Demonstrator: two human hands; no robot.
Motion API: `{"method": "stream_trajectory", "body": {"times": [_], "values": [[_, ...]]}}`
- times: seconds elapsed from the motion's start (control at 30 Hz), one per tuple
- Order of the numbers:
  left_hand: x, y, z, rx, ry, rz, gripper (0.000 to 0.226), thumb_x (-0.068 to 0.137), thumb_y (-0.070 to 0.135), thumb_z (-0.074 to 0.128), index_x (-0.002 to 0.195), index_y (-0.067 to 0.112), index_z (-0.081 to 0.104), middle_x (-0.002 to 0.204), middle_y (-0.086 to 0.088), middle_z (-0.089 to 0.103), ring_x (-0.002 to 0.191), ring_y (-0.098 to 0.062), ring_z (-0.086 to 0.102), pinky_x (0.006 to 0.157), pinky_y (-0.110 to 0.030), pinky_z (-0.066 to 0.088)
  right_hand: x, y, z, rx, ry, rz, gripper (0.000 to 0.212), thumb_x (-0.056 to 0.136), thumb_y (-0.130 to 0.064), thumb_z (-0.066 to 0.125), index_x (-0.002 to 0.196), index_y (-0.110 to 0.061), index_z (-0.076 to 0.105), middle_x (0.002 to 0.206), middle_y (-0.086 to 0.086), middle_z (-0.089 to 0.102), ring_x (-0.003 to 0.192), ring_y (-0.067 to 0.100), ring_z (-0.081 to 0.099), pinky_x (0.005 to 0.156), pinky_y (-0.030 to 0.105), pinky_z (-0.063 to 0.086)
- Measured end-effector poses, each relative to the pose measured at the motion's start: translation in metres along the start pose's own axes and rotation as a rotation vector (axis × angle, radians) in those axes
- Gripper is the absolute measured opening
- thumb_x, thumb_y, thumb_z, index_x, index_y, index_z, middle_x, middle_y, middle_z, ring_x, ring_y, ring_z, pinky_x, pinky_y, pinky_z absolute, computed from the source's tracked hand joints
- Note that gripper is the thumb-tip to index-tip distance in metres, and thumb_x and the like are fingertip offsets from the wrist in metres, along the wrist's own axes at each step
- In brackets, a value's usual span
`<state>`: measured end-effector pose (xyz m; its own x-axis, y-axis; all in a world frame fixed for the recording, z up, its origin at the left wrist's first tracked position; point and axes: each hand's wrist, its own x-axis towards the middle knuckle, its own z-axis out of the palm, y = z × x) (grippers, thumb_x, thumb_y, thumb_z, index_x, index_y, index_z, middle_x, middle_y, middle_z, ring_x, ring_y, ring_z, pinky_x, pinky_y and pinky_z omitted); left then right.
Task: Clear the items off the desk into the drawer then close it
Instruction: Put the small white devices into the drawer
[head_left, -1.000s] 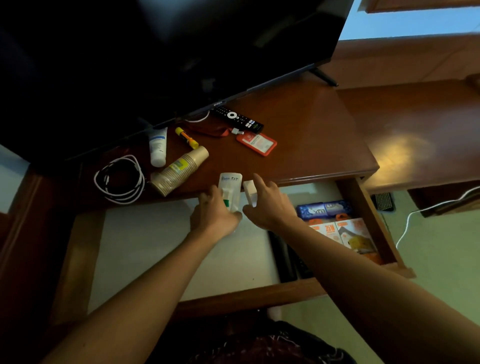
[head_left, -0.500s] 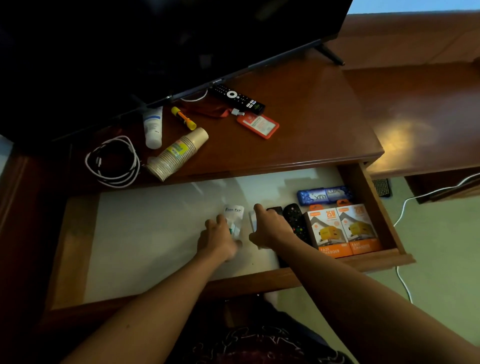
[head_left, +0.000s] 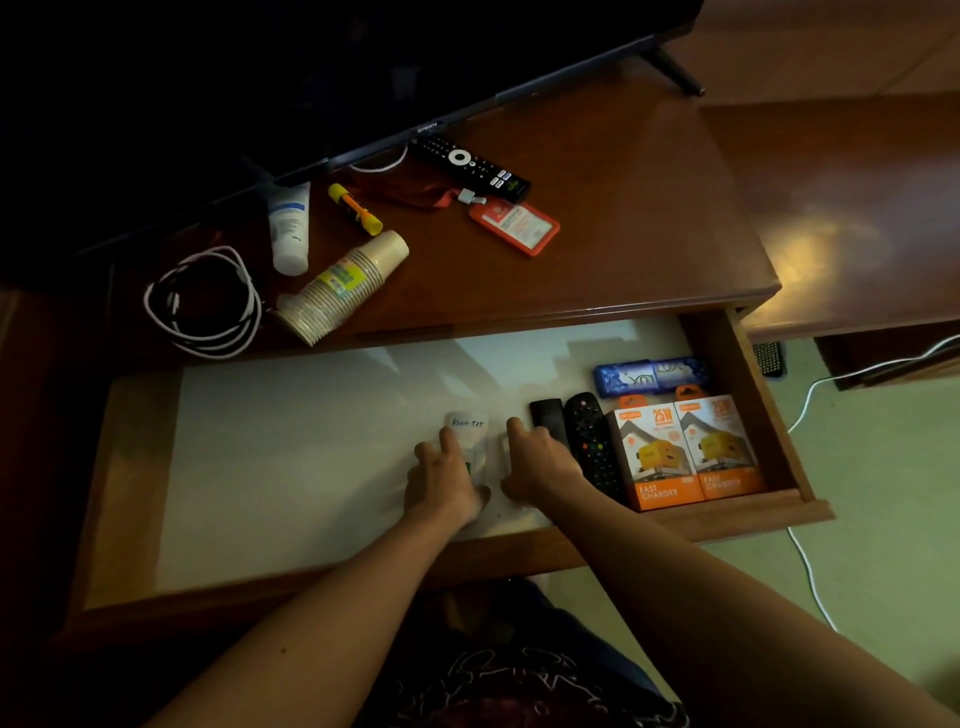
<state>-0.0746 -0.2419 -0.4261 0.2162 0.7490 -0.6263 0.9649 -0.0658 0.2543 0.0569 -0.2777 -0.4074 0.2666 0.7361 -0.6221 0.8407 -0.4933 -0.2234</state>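
The drawer (head_left: 769, 415) stands pulled out, lined in white. My left hand (head_left: 447, 480) grips a white remote labelled "Room 515" (head_left: 470, 426) low over the drawer floor. My right hand (head_left: 537, 460) holds a small white block (head_left: 505, 441), mostly hidden under my fingers, beside two black remotes (head_left: 587, 436). On the desk (head_left: 623, 234) lie a white cable coil (head_left: 205, 301), a white tube (head_left: 288, 228), a yellow marker (head_left: 356, 208), a stack of paper cups (head_left: 345, 286), a black TV remote (head_left: 470, 166) and a red card holder (head_left: 514, 226).
Two orange charger boxes (head_left: 683, 452) and a blue soap pack (head_left: 652, 375) fill the drawer's right end. A TV (head_left: 260, 78) overhangs the desk's back. A white cord (head_left: 802, 561) trails on the floor at right. The drawer's left half shows bare lining.
Both hands have come down from the desk edge into the drawer, carrying the white remote and the small white block to the drawer floor near its front.
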Motion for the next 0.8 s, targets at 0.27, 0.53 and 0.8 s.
{"method": "stream_trajectory", "body": {"times": [0.27, 0.53, 0.8], "values": [[0.0, -0.005, -0.004, -0.096, -0.009, 0.021, 0.071, 0.089, 0.046, 0.063, 0.143, 0.022, 0.023, 0.133, -0.015, 0.04, 0.112, -0.034, 0.054, 0.089, -0.04, 0.05, 0.0, -0.003, -0.004, -0.084, 0.014, -0.001, 0.052, 0.089, -0.025, 0.069, 0.133, -0.009, 0.045, 0.131, 0.019, 0.042, 0.116, 0.04, 0.054, 0.088, 0.046, 0.052], [-0.002, -0.005, -0.004, -0.186, -0.029, 0.036, 0.067, 0.087, 0.04, 0.069, 0.138, 0.021, 0.029, 0.13, -0.014, 0.045, 0.112, -0.032, 0.054, 0.092, -0.043, 0.052, -0.003, 0.005, -0.009, -0.187, 0.046, -0.064, 0.037, 0.09, -0.015, 0.063, 0.125, -0.004, 0.056, 0.13, 0.017, 0.046, 0.118, 0.037, 0.05, 0.09, 0.046, 0.051], [-0.012, 0.0, 0.011, -0.274, -0.028, 0.035, 0.068, 0.083, 0.043, 0.073, 0.134, 0.024, 0.032, 0.131, -0.011, 0.049, 0.116, -0.031, 0.053, 0.092, -0.037, 0.049, -0.005, 0.015, -0.008, -0.19, 0.047, -0.097, 0.039, 0.088, -0.02, 0.071, 0.122, -0.006, 0.058, 0.127, 0.016, 0.05, 0.117, 0.036, 0.052, 0.091, 0.046, 0.051]]}}
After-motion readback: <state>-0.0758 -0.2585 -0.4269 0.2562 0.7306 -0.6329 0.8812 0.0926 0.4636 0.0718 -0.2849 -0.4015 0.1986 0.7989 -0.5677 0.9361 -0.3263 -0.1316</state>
